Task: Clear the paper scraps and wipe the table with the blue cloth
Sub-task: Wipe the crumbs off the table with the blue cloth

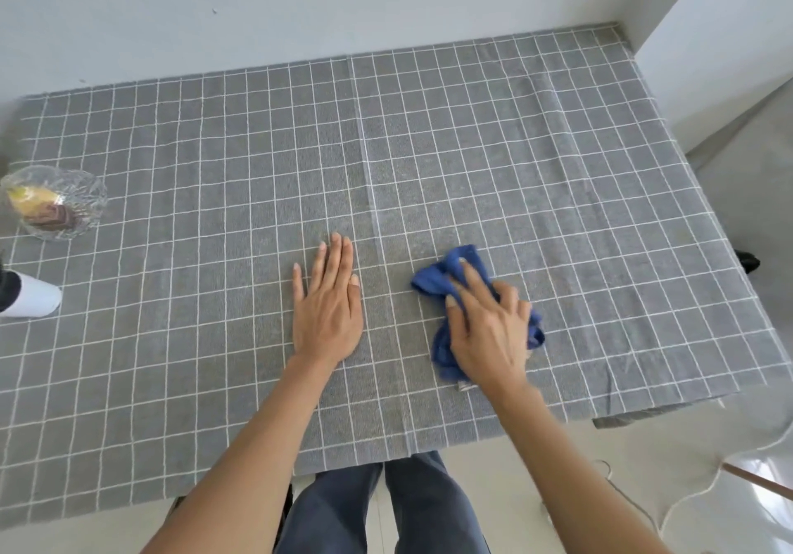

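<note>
Head cam looks down on a table [214,146] that is covered w/ a grey cloth with white grid lines. The covering has a long crease running from 12 o'clock toward 6 o'clock, approx. in the middle.

Left hand [328,302] lies flat on the covering near the centre, a bit toward 6 o'clock. Palm is down, fingers straight and close together, thumb beside the index finger. It holds nothing.

Right hand [487,330] is at 3 o'clock from the left hand, apart from it. It presses down on the blue cloth [446,277], which is crumpled under the palm. Fingers are spread over the cloth and point toward 11 o'clock. Parts of the cloth stick out past the fingertips at 11 o'clock, and also at the 3 o'clock and 7 o'clock sides of the hand. This hand is a little blurred, so I cannot tell if the fingers grip the fabric or only press it.

At 9 o'clock, near the table edge, stands a clear glass bowl [81,193] w/ something yellow and something brown inside; what they are I cannot tell. Below it, toward 8 o'clock, a white object [36,298] is cut off by the frame edge.

At 6 o'clock, under the table edge, the person's legs in dark trousers [386,510] are visible, on a pale floor [622,459].
</note>
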Action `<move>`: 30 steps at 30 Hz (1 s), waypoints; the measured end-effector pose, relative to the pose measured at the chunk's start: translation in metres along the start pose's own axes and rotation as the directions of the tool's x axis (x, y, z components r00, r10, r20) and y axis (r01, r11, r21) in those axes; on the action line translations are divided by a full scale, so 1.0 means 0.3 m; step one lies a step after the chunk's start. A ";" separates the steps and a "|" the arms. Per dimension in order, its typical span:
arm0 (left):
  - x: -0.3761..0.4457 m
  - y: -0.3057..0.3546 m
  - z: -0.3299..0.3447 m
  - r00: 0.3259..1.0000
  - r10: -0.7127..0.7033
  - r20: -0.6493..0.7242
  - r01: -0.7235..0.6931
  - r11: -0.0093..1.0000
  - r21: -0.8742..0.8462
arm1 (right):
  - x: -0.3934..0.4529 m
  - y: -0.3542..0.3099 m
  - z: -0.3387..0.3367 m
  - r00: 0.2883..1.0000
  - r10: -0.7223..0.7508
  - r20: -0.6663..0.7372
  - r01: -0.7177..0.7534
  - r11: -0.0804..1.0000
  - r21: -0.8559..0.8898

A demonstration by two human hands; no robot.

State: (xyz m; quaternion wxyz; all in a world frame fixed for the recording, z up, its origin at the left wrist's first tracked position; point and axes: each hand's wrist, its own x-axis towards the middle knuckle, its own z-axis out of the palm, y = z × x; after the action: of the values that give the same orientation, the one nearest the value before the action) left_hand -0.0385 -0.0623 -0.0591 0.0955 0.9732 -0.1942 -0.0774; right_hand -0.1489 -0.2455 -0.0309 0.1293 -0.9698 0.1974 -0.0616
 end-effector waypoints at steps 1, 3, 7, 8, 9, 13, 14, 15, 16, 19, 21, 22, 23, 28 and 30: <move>-0.001 0.000 0.000 1.000 0.001 0.002 -0.001 1.000 -0.010 | -0.016 -0.031 0.013 0.998 -0.063 0.026 0.063 0.998 0.011; -0.004 -0.003 -0.003 1.000 0.005 0.002 -0.005 1.000 -0.013 | -0.036 -0.058 0.037 0.992 -0.118 0.047 0.117 0.993 0.028; -0.003 -0.006 -0.008 1.000 0.009 0.012 -0.009 1.000 -0.012 | -0.021 0.004 0.041 0.999 -0.037 -0.023 0.038 0.999 0.020; -0.003 -0.007 -0.009 1.000 0.008 0.009 -0.008 1.000 -0.010 | -0.012 0.029 0.034 0.999 0.014 -0.045 -0.014 1.000 0.016; -0.003 -0.007 -0.009 1.000 0.012 0.007 -0.012 1.000 -0.011 | -0.001 0.057 0.026 0.996 0.065 -0.060 -0.065 0.998 0.007; -0.003 -0.010 -0.002 1.000 0.013 0.011 -0.012 1.000 -0.017 | 0.035 0.143 0.004 0.978 0.202 -0.052 -0.204 0.979 -0.018; -0.002 -0.011 -0.002 1.000 0.014 0.011 -0.014 1.000 -0.019 | 0.041 0.145 0.004 0.972 0.225 -0.061 -0.226 0.974 -0.008; 0.001 -0.012 -0.005 1.000 0.017 0.015 -0.016 1.000 -0.024 | 0.045 0.136 0.005 0.967 0.244 -0.073 -0.243 0.970 0.013; 0.002 -0.014 -0.009 1.000 0.018 0.025 -0.018 0.999 -0.032 | 0.046 0.119 0.006 0.963 0.254 -0.085 -0.252 0.967 0.039; 0.012 -0.013 -0.015 0.999 0.010 0.041 -0.007 0.997 -0.076 | 0.066 0.044 0.014 0.974 0.190 -0.120 -0.182 0.980 0.075; 0.045 -0.018 -0.019 1.000 -0.023 0.018 0.025 0.995 -0.098 | 0.102 -0.024 0.030 0.990 0.090 -0.110 -0.084 0.995 0.059; 0.068 -0.024 -0.022 0.999 -0.040 0.006 0.040 0.994 -0.098 | 0.121 -0.059 0.041 0.995 0.034 -0.094 -0.030 0.998 0.052; 0.092 -0.032 -0.025 0.999 -0.050 -0.006 0.049 0.995 -0.091 | 0.138 -0.090 0.053 0.997 -0.022 -0.075 0.025 0.999 0.042; 0.134 -0.051 -0.023 0.999 -0.045 -0.024 0.044 0.998 -0.037 | 0.162 -0.105 0.084 0.993 -0.113 -0.023 0.113 0.994 -0.003; 0.129 -0.050 -0.021 0.999 -0.045 -0.019 0.044 0.998 -0.042 | 0.175 -0.044 0.070 0.998 -0.053 -0.037 0.051 0.998 -0.031</move>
State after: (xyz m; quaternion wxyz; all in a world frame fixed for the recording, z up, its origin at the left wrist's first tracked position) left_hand 0.0035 -0.0629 -0.0606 0.1158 0.9758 -0.1700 -0.0741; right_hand -0.0926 -0.2500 -0.0438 0.1094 -0.9751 0.1755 -0.0804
